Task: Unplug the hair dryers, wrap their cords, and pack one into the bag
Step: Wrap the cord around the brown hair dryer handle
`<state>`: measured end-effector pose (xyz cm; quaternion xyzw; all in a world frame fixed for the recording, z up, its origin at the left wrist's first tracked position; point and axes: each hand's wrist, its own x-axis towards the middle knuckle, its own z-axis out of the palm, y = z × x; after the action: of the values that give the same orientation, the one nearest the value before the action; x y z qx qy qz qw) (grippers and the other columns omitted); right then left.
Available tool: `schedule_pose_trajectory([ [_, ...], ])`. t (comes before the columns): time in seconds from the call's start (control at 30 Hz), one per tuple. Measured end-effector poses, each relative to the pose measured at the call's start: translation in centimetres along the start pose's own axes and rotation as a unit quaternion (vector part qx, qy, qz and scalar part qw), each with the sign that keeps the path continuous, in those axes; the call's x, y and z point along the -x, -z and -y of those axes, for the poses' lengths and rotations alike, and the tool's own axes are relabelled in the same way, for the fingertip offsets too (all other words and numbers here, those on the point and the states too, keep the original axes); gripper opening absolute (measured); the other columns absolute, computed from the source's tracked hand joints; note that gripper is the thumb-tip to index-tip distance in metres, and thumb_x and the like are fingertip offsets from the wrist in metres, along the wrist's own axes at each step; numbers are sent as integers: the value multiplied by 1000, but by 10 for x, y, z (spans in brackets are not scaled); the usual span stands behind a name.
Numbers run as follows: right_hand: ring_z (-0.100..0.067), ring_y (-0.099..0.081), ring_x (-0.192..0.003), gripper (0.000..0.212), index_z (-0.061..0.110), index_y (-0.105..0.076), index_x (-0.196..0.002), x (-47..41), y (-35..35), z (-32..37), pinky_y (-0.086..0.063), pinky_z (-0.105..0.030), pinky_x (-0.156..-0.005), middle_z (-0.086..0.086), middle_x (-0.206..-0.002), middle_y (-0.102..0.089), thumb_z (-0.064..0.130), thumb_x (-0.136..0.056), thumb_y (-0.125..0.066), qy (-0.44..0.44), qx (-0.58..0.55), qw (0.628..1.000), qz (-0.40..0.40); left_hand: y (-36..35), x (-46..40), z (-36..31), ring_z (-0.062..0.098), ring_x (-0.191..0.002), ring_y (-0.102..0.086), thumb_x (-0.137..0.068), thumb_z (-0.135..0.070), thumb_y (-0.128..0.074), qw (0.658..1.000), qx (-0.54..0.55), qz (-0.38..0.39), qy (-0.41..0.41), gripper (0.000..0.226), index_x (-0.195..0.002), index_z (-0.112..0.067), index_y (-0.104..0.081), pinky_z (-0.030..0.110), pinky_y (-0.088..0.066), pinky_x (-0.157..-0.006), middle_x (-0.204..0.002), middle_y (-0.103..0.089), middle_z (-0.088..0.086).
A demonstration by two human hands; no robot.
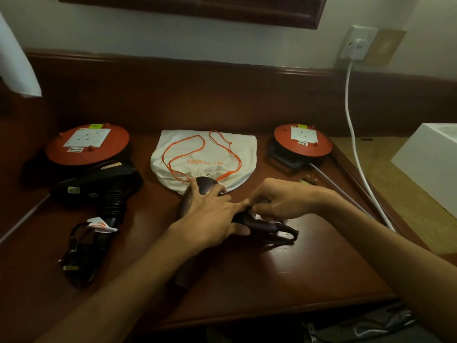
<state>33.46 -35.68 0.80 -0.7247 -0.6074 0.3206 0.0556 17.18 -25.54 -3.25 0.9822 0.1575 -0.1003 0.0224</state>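
Bare desk before bag

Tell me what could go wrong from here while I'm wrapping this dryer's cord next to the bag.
1. The purple hair dryer lies on the bag's mouth and orange drawstring; lifting it might snag the string.
2. Both hands, left hand and right hand, work at the handle end; a loose wrap could spring open before packing.
3. The black hair dryer's cord bundle lies near the left forearm, which might drag it.
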Motion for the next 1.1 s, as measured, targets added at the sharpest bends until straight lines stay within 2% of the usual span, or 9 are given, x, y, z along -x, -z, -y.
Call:
schedule_pose_trajectory([
  [0.17,-22,-68,-75,17,10,-73,-103,15,-7,2,-52,-22,-60,-7,-86,-74,18,-100,-59,4,-15,999,-43,13,-9,7,20,-133,-41,-87,-71,-54,996,62,29,-52,54,-135,-46,-53,77,12,-110,-117,-61,-10],
  [0.27,-28,-71,-73,16,10,-71,-104,21,-16,2,-56,-31,-61,-6,-84,-74,17,-101,-57,-2,-51,997,-57,8,-7,10,16,-131,-44,-89,-71,-50,995,77,-7,-57,46,-129,-50,-56,69,7,-116,-109,-61,-12],
  [0.37,-23,-71,-70,16,13,-68,-111,30,-28,4,-60,-40,-60,-6,-85,-74,15,-101,-55,4,-70,993,-93,3,-2,17,13,-136,-38,-91,-71,-46,992,110,-61,-27,47,-135,-56,-49,65,2,-117,-123,-61,-13],
  [0.47,-14,-66,-65,33,31,-59,-132,41,-44,8,-57,-33,-57,1,-83,-69,19,-102,-51,32,-37,985,-165,-2,1,30,11,-134,-41,-87,-75,-40,973,188,-136,7,47,-131,-60,-48,64,-11,-115,-127,-62,-20],
  [0.57,-17,-63,-59,49,40,-37,-150,41,-69,10,-56,-43,-58,2,-74,-66,27,-105,-46,73,11,965,-251,-7,1,47,12,-115,-57,-78,-81,-43,928,322,-183,41,49,-126,-70,-48,59,-33,-108,-115,-63,-28],
  [0.7,-1,-39,-41,47,22,-47,-149,28,-94,6,-32,-15,-44,22,-55,-36,19,-103,-53,109,44,938,-325,-14,4,55,13,-114,-63,-72,-84,-55,880,425,-212,28,50,-120,-71,-53,57,-47,-100,-125,-64,-26],
  [0.93,11,-54,-62,30,25,-69,-127,13,-80,-33,-46,-24,-58,21,-83,-69,21,-98,-61,131,22,948,-288,-12,14,45,12,-118,-56,-56,-92,-62,877,405,-257,36,59,-110,-69,-60,53,-40,-107,-112,-68,-22],
  [1.03,-3,-66,-93,32,34,-67,-127,8,-71,-48,-57,-31,-77,9,-116,-72,40,-97,-59,111,46,958,-260,-14,13,42,10,-112,-56,-59,-89,-64,882,400,-247,30,59,-112,-65,-62,55,-39,-105,-105,-68,-25],
  [1.1,-7,-67,-95,26,28,-72,-111,7,-61,-49,-59,-33,-79,4,-112,-71,44,-92,-63,90,-13,969,-230,-15,16,40,7,-110,-55,-62,-86,-66,893,387,-231,10,57,-115,-64,-62,55,-38,-106,-101,-68,-28],
])
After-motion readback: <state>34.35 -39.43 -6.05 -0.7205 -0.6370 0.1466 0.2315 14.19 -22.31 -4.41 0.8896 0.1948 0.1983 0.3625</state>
